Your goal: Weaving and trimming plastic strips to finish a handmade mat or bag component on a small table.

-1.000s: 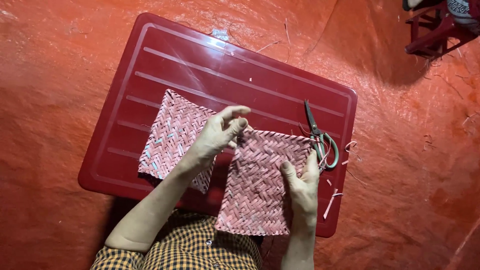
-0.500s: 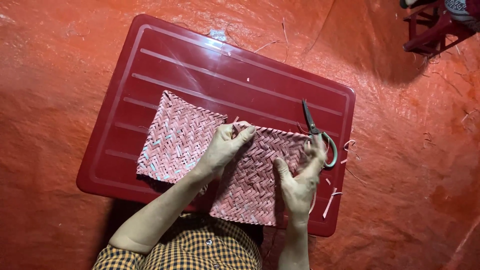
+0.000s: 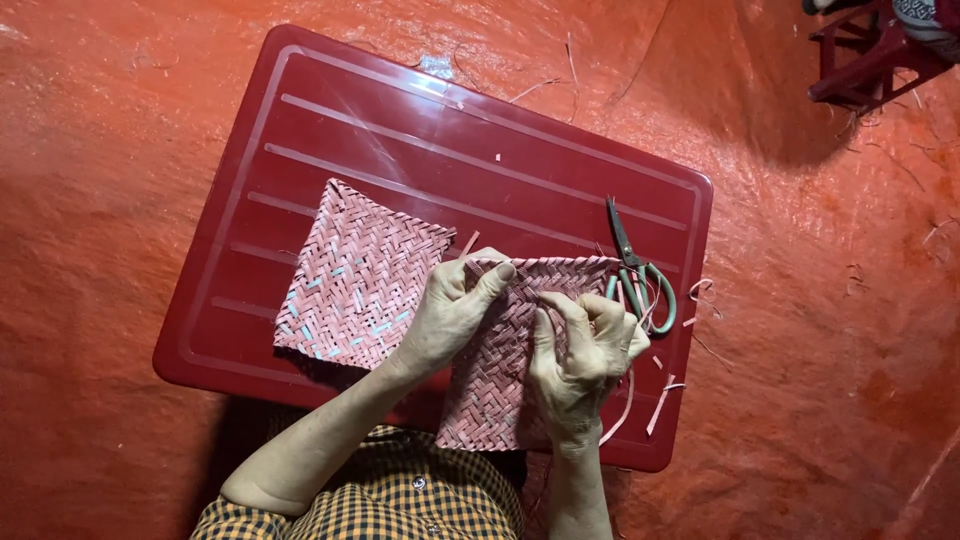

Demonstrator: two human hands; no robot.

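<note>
Lid's (image 3: 400, 120) far half open — scissors (image 3: 632, 262) crowd right hand (image 3: 585, 350)

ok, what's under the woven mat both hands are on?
The red tray lies under the woven mat; the mat's near end hangs past the tray edge. Both the left hand and right hand cover its middle, so anything beneath there is hidden.

Everything below me is red. The floor (image 3: 120, 130) is covered with an orange-red plastic sheet, wrinkled and grainy, catching soft light on its creases. In the middle of it lies a dark red plastic lid (image 3: 480, 150), rectangular with rounded corners and raised ribs running along its length, glossy where the light strikes its far edge. Beyond the lid's far right corner stands a small red stool (image 3: 865, 60), throwing a broad shadow across the sheet toward the lid. Thin scraps of strip (image 3: 905, 165) lie scattered below the stool.
</note>
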